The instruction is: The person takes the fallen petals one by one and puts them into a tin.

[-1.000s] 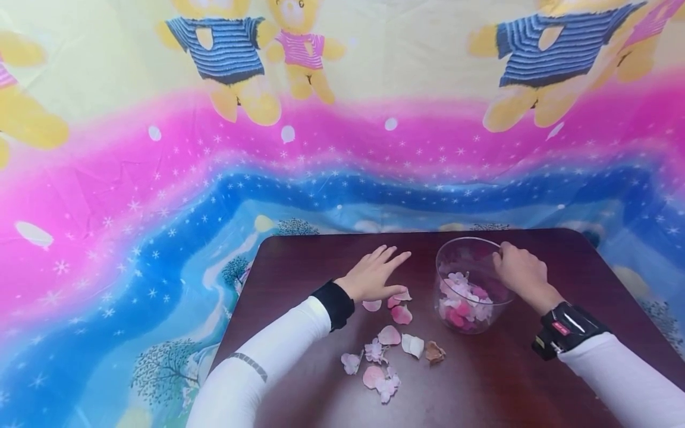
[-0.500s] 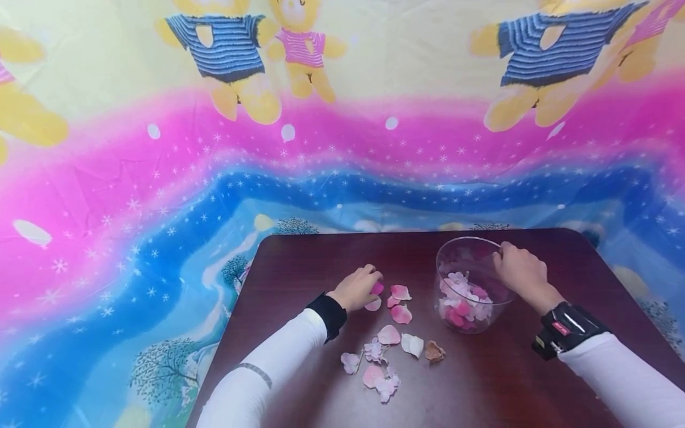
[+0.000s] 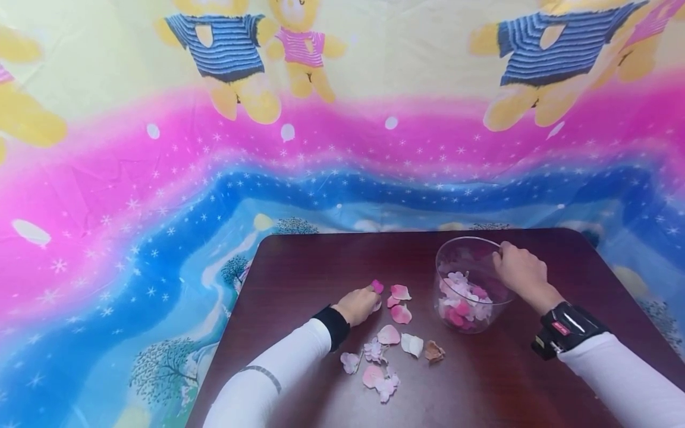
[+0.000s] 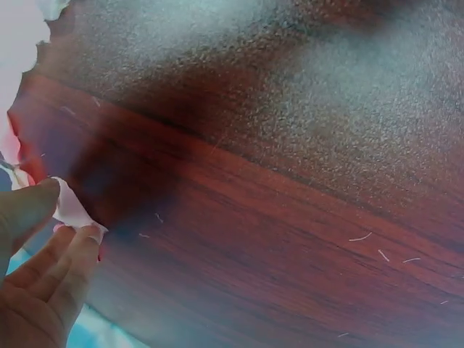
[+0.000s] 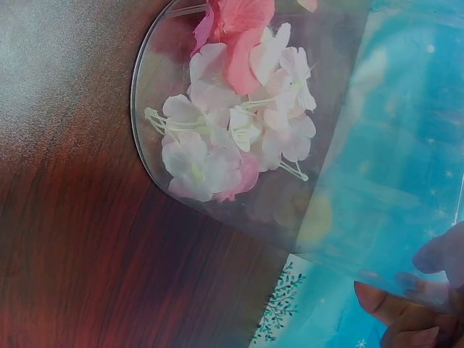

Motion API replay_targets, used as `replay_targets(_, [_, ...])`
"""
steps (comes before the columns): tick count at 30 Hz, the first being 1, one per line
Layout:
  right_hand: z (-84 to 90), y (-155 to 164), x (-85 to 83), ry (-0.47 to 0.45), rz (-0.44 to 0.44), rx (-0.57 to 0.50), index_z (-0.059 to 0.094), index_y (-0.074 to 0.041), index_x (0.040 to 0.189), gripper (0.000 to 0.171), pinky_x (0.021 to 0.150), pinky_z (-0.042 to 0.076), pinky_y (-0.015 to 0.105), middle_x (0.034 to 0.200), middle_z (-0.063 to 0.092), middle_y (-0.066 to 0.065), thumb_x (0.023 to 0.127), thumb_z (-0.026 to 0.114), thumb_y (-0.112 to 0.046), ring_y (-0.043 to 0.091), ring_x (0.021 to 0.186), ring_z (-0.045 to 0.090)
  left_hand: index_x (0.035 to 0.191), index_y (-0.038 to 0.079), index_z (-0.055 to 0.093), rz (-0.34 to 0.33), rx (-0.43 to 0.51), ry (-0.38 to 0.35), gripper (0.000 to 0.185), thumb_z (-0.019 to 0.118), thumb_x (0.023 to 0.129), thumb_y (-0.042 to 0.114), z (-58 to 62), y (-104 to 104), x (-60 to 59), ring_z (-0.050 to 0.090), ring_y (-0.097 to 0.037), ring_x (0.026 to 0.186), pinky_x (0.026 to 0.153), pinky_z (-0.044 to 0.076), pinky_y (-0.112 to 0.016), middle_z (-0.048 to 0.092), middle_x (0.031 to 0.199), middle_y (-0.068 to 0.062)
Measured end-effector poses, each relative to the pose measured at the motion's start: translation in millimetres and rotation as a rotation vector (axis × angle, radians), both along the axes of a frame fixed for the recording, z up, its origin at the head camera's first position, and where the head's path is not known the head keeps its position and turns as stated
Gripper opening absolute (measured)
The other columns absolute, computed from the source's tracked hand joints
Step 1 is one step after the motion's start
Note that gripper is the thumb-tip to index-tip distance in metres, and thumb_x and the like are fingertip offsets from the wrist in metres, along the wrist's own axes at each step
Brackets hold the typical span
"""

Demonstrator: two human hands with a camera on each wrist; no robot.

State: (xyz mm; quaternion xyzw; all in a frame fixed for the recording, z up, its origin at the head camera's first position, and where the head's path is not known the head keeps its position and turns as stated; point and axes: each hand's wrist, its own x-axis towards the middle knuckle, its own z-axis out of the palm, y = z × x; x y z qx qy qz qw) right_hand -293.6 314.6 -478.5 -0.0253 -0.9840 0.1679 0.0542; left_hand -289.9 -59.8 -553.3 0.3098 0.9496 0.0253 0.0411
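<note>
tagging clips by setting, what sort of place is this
Probably a home or makeshift craft corner: a dark wooden table against a teddy-bear print cloth backdrop, with loose fabric petals beside a clear glass jar.

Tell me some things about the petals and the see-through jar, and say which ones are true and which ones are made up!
1. The left hand pinches a pink petal. True.
2. The clear jar lies tipped over on its side. False: it stands upright on the dark wooden table.
3. The right hand grips the jar's rim. True.
4. The jar has nothing in it. False: pink and white petals and small blossoms lie at its bottom.
5. Loose petals lie on the table between the two hands. True.
</note>
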Motion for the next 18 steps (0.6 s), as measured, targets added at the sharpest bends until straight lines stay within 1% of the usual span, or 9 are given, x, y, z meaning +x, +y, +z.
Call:
replay_targets(5, [0.9, 0.5, 0.4, 0.01, 0.006, -0.002, 0.055, 0.0, 0.094, 0.028, 0.049, 0.041, 0.049, 0.073, 0.06, 0.021, 0.102, 0.046, -0.025, 0.043, 0.07, 0.062, 0.091, 0.013, 0.072, -0.016, -0.016, 0.01, 0.008, 0.067, 0.096, 0.012, -4.1, -0.2, 1.3, 0.068, -0.016, 0.077, 0.072, 0.056, -0.026, 0.067, 0.083, -0.001])
replay_targets(9, [1.7, 0.6, 1.1, 0.005, 0.011, -0.004, 0.055, 0.001, 0.096, 0.029, 0.049, 0.041, 0.049, 0.073, 0.06, 0.021, 0.102, 0.046, -0.025, 0.043, 0.069, 0.061, 0.09, 0.013, 0.07, -0.013, -0.032, 0.026, 0.006, 0.068, 0.095, 0.012, -5.6, -0.9, 3.0, 0.07, -0.017, 0.079, 0.071, 0.057, -0.027, 0.069, 0.085, -0.002])
replay_targets(12, [1.7, 0.2, 1.7, 0.005, 0.009, -0.005, 0.056, 0.001, 0.095, 0.029, 0.049, 0.041, 0.048, 0.073, 0.061, 0.021, 0.102, 0.047, -0.025, 0.042, 0.069, 0.062, 0.087, 0.013, 0.068, -0.011, -0.047, 0.066, 0.007, 0.069, 0.094, 0.013, -8.2, -1.6, 4.2, 0.073, -0.019, 0.081, 0.071, 0.059, -0.03, 0.071, 0.088, -0.003])
replay_targets(15, [1.6, 0.2, 2.0, 0.01, 0.008, -0.004, 0.056, 0.001, 0.094, 0.029, 0.049, 0.041, 0.048, 0.073, 0.061, 0.022, 0.102, 0.047, -0.025, 0.043, 0.069, 0.062, 0.088, 0.015, 0.07, -0.013, -0.064, 0.091, 0.004, 0.07, 0.092, 0.013, -10.5, -2.0, 5.8, 0.074, -0.019, 0.085, 0.073, 0.06, -0.032, 0.074, 0.091, -0.003])
replay_targets(18, [1.5, 0.7, 2.1, 0.007, 0.008, -0.005, 0.055, 0.001, 0.094, 0.028, 0.049, 0.041, 0.048, 0.072, 0.06, 0.021, 0.102, 0.047, -0.025, 0.042, 0.068, 0.061, 0.091, 0.017, 0.072, -0.012, -0.078, 0.091, 0.006, 0.07, 0.092, 0.012, -11.7, -1.9, 7.6, 0.075, -0.019, 0.089, 0.075, 0.06, -0.032, 0.075, 0.094, -0.003])
